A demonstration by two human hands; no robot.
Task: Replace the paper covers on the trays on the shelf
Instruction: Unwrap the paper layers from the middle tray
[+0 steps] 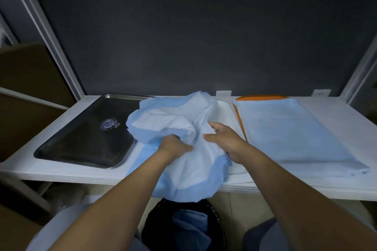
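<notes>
A crumpled blue-and-white paper cover (173, 120) lies bunched over the middle of the white shelf (61, 171), its lower part hanging past the front edge. My left hand (174, 145) grips a fold of it from below. My right hand (223, 138) pinches the paper on its right side. A bare steel tray (81, 140) with a round blue emblem sits at the left. A white tray (225, 116) shows partly behind the paper. At the right an orange tray (237, 116) carries a flat blue paper cover (289, 128).
Under the shelf, straight below my hands, stands a black bin (155, 228) with blue paper inside. A dark back panel closes the shelf behind. White frame posts rise at both sides. Brown cardboard boxes (26, 79) stand to the left.
</notes>
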